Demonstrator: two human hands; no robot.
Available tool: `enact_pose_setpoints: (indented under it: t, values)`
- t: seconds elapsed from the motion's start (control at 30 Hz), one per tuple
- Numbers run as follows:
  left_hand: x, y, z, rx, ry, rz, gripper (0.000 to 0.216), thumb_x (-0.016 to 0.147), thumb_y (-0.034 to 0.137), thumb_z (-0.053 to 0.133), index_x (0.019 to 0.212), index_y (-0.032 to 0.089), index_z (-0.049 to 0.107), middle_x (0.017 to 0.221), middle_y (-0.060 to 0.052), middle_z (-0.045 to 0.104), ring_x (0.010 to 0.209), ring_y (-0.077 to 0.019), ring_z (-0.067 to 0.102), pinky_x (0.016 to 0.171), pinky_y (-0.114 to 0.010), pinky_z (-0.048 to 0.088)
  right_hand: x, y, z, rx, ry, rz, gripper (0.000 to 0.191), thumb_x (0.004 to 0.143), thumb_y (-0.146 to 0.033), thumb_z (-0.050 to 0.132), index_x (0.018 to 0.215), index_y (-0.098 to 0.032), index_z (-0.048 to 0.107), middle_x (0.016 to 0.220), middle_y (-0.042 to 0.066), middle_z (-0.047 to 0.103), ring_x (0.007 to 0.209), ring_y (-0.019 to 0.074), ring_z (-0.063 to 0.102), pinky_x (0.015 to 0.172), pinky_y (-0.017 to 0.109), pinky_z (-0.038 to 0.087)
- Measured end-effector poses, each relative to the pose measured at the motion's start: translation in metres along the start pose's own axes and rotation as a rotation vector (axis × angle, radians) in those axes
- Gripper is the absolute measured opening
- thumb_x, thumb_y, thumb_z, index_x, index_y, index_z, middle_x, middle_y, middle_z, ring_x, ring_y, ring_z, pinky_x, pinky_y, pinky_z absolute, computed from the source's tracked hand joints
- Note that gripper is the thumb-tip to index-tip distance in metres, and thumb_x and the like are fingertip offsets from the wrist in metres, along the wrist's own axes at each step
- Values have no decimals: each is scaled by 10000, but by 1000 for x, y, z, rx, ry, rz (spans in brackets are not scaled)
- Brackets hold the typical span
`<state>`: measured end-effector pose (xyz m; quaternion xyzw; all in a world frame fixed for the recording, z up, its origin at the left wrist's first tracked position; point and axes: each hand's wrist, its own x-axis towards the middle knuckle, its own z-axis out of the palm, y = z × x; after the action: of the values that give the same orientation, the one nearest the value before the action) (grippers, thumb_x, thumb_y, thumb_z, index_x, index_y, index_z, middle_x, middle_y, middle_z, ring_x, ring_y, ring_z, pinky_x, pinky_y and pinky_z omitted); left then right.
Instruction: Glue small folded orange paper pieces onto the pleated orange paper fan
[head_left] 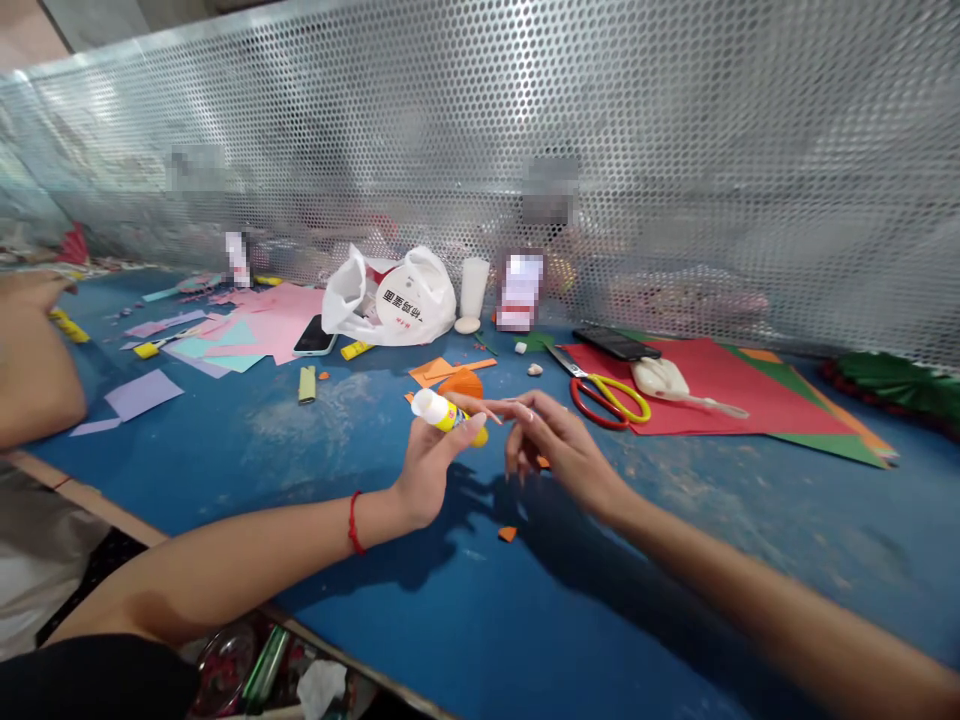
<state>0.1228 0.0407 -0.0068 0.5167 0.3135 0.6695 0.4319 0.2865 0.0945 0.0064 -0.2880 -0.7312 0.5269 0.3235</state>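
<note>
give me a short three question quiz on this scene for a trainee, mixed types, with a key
1. Which hand holds the glue stick?

2. True or false: the scissors have one red and one yellow handle.

3. Which colour tops the paper stack on the right?
a) purple
b) red
c) white

Key: 1. The left hand; 2. True; 3. b

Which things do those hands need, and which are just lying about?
Likely needed: glue stick, held in the left hand; orange paper close by; perhaps the scissors.

Probably just lying about: white plastic bag; the phone at its left.
</note>
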Motion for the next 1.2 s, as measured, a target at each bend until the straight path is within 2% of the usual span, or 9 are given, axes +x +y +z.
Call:
enact_pose_setpoints:
  t: [0.1,0.2,0.3,0.37,0.47,0.73,1.0,1.1,1.2]
  values:
    - [15,-8,-7,54,127,-20,159,824,316,658,862,180,584,794,-3,662,719,-135,648,750,-280,538,48,0,-41,-694,94,-182,378,835,-572,651,910,-208,582,761,24,701,650,165,618,613,280,458]
    - [29,-19,-17,90,133,-80,160,792,274,652,836,176,533,642,57,541,510,-76,524,544,-211,477,101,7,-72,-850,169,-120,282,878,-458,645,892,-176,648,859,58,712,753,189,639,685,295,480]
    - [31,-24,-20,137,24,-145,178,779,277,669,834,165,542,603,69,490,444,-58,451,449,-189,408,140,27,-87,-1002,275,-20,296,838,-341,721,1028,-124,653,1043,130,684,967,255,639,828,362,497]
    - [27,-24,-19,167,-73,-179,212,790,299,688,888,167,553,606,73,475,431,-57,433,423,-186,386,154,44,-90,-1081,296,43,331,861,-336,710,1104,-123,635,1150,130,647,1051,259,621,903,425,504]
    - [23,-21,-18,203,-167,-204,249,831,339,676,968,182,540,633,76,456,429,-51,419,415,-183,373,162,68,-93,-1141,274,92,317,946,-351,610,1200,-161,604,1226,91,617,1060,225,626,902,445,537]
    - [22,-25,-19,253,-173,-219,241,875,357,633,1024,206,518,655,72,436,438,-54,401,422,-186,382,161,96,-115,-1098,238,42,299,958,-349,594,1197,-170,607,1210,88,627,1027,210,638,877,421,554]
    - [24,-23,-17,298,-168,-234,243,861,357,641,1025,212,535,653,63,454,456,-66,438,445,-192,399,154,104,-135,-843,223,4,280,952,-348,603,1159,-160,622,1167,78,642,995,203,645,860,410,557]
    - [24,-23,-17,310,-177,-242,250,859,365,641,1027,209,540,651,62,462,459,-70,446,455,-197,409,149,98,-132,-686,262,-23,246,954,-344,600,1111,-157,638,1133,72,655,979,192,647,862,404,553]
    - [24,-22,-17,321,-188,-247,260,859,375,635,1027,202,538,627,69,459,450,-71,443,452,-198,407,144,84,-117,-471,302,-73,284,902,-415,660,985,-143,659,986,58,702,900,190,675,840,397,556]
